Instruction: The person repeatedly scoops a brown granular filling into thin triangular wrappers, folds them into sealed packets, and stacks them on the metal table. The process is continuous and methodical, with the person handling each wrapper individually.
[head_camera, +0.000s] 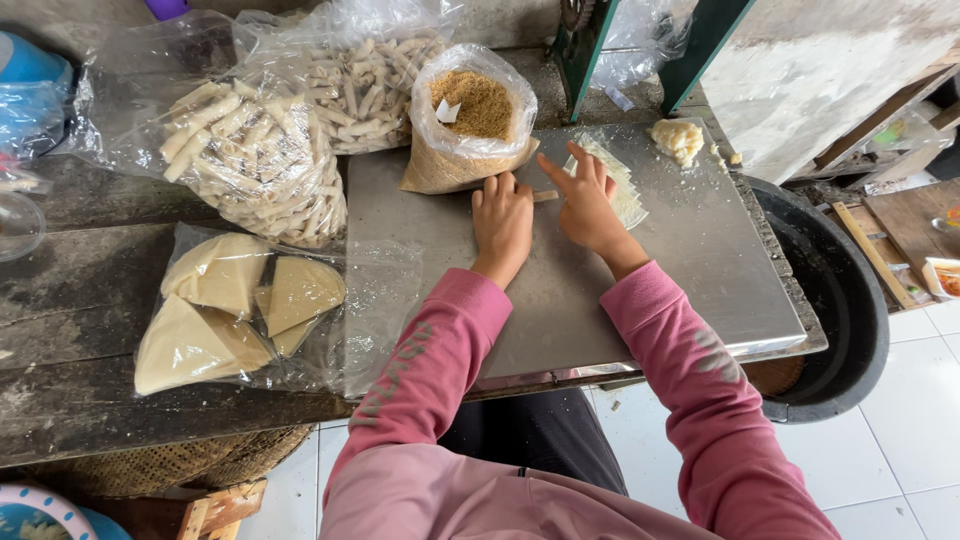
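Steel tabletop (690, 270), both hands (503, 222) rolling thin pale pastry stick (546, 196), flat wrappers (615, 180) beside

There is only one view, from a camera on the person's head. It looks steeply down and a little forward, from close range, over the pink sleeves to the left hand (502, 222) and the right hand (588, 208) on the metal worktop (690, 270). The tiled floor (915, 420) shows at the lower right.
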